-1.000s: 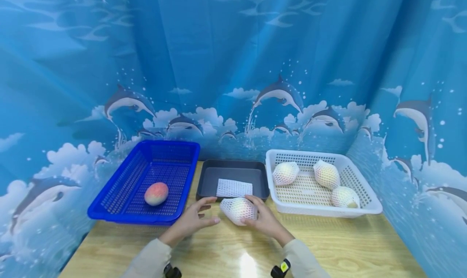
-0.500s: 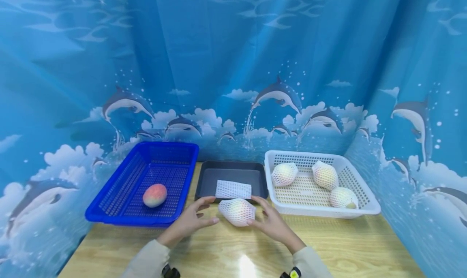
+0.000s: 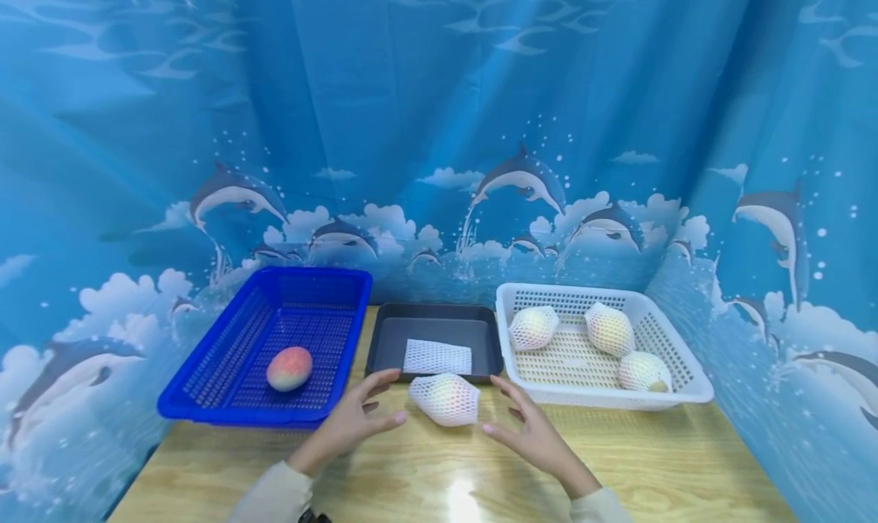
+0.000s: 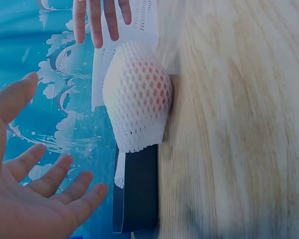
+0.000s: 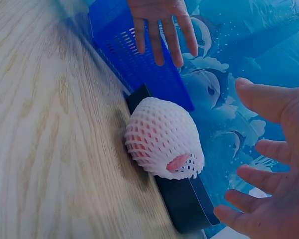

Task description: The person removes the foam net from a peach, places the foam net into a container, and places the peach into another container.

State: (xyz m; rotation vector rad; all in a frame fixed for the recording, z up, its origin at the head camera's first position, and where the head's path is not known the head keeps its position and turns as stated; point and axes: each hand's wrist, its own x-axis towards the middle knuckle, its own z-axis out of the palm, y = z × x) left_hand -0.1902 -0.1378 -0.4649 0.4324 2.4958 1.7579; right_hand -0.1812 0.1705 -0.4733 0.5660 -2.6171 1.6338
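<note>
Foam-netted fruit (image 3: 444,399), pinkish through white mesh (image 4: 139,124), left hand (image 3: 348,420) and right hand (image 3: 538,435) apart from it, fingers spread

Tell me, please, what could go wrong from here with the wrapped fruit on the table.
The wrapped fruit is rounded and neither the left hand nor the right hand touches it, so a nudge might roll it. The foam net gapes at one end, showing bare fruit, so the fruit could slip out if tipped.
</note>
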